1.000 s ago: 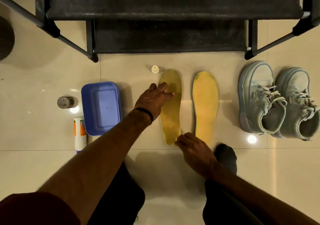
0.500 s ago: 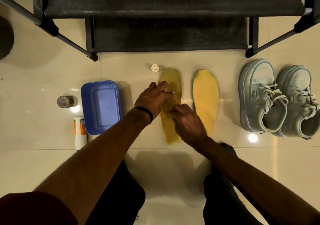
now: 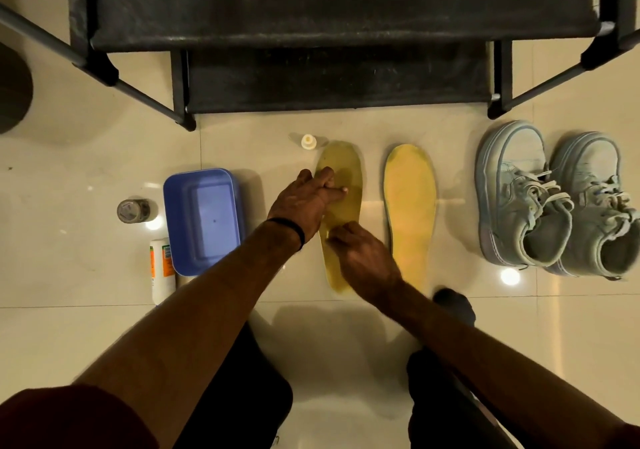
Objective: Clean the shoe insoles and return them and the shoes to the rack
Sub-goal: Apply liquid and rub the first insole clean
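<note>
Two yellow insoles lie side by side on the tiled floor in front of the black shoe rack point(image 3: 311, 8). My left hand point(image 3: 308, 202) presses with straight fingers on the upper part of the left insole point(image 3: 346, 157). My right hand point(image 3: 363, 258) sits on the same insole's middle with fingers curled, tips on the surface; nothing shows in it. The right insole point(image 3: 410, 206) lies untouched. To its right stands a pair of pale blue sneakers, the left shoe point(image 3: 512, 199) and the right shoe point(image 3: 595, 199), toes toward the rack.
A blue plastic tub point(image 3: 202, 220) stands left of the insoles. Beside it are a small round jar point(image 3: 133, 210) and a lying white bottle with an orange label point(image 3: 161, 268). A small white bottle point(image 3: 307, 142) stands at the left insole's toe. My dark-socked foot point(image 3: 453, 305) is below the right insole.
My right hand has gone from the left insole's heel up to its middle, then back slightly toward the heel. My left hand has stayed pressed on the upper part.
</note>
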